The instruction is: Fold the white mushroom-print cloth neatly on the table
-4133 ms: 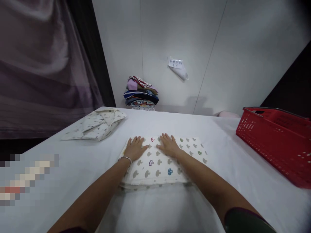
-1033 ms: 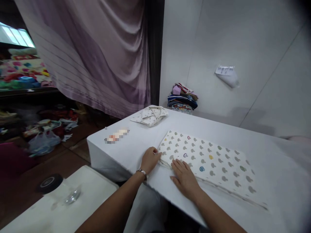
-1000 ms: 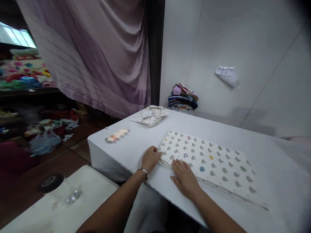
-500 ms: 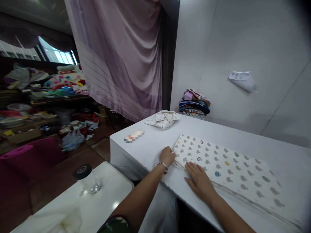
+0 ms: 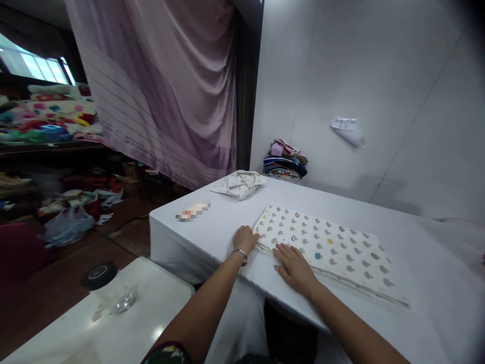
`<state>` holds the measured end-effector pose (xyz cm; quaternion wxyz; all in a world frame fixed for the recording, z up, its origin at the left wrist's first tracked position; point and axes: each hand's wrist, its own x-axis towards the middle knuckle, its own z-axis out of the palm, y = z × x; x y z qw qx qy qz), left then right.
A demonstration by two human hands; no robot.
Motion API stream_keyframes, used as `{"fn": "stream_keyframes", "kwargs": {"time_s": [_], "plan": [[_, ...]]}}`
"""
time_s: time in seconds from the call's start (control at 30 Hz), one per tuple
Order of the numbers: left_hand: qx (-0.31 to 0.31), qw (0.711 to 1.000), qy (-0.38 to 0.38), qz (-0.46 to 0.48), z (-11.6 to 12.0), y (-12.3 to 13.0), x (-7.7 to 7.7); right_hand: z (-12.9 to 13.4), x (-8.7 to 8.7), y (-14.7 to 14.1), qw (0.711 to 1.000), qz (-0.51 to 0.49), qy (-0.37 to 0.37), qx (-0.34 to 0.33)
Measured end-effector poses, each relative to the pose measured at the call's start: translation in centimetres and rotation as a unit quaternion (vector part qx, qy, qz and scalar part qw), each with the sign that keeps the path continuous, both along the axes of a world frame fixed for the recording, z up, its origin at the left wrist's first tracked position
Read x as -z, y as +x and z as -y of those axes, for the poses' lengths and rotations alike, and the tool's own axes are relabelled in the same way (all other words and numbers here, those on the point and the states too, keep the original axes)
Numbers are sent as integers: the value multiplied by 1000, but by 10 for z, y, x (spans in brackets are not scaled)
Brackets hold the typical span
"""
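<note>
A folded white cloth (image 5: 333, 247) with grey, blue, yellow and green prints lies flat on the white-covered table (image 5: 212, 237). At its near left corner, my left hand (image 5: 245, 239) has its fingers closed on the cloth's edge. My right hand (image 5: 296, 269) rests spread out, its fingertips on the cloth's near edge and the thumb apart. Another bundle of white printed cloth (image 5: 242, 185) sits at the table's far left end. Nearer the left edge lies a small blurred item (image 5: 192, 211).
To the lower left, a lidded clear jar (image 5: 113, 290) stands on a low white table (image 5: 147, 308). Folded fabrics (image 5: 285, 161) are stacked by the wall beyond the table. A purple curtain (image 5: 170, 91) hangs at the back, and plastic bags (image 5: 70, 225) lie on the floor.
The view has turned to the right, so everything appears further left. Both hands keep nearly the same places at the cloth's near left edge.
</note>
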<state>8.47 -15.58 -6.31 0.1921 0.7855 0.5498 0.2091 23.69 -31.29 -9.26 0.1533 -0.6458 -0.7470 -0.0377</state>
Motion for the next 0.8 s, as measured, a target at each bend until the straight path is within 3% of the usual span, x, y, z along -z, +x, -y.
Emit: {"fn": "stream_keyframes", "kwargs": {"time_s": [0.4, 0.6, 0.8], "plan": [[8, 999, -22, 48, -4, -5, 1, -2, -12, 0, 996, -65, -66, 16], [78, 991, -62, 91, -8, -13, 0, -6, -22, -4, 995, -89, -40, 29], [125, 982, -44, 136, -6, -20, 10, -30, -37, -22, 996, -72, -5, 53]]}}
